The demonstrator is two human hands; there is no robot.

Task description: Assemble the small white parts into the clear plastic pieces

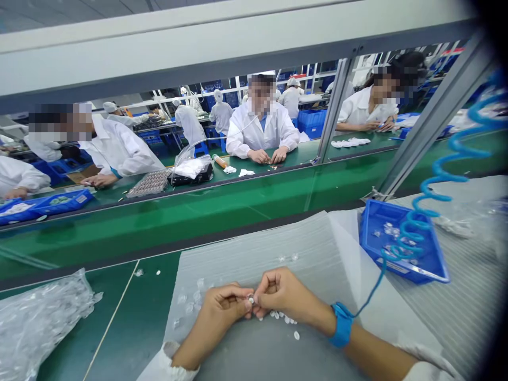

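Pinching a tiny rounded piece (251, 300), the left hand (226, 307) meets the right hand (283, 293), its fingertips pressed together at the piece's edge; a slip could lose it among white discs (286, 319) just beneath, and a snagged coiled cord (470, 153) rightward could jerk the blue wristband (342, 324).

Looks like a factory assembly floor, judging by white-coated workers (242, 132) along the far edge of a green bench (222, 201), a blue parts bin (367, 233) at the far edge of the near workbench (127, 317), metal framing (337, 108) and a coiled wrist-strap cord (470, 153).
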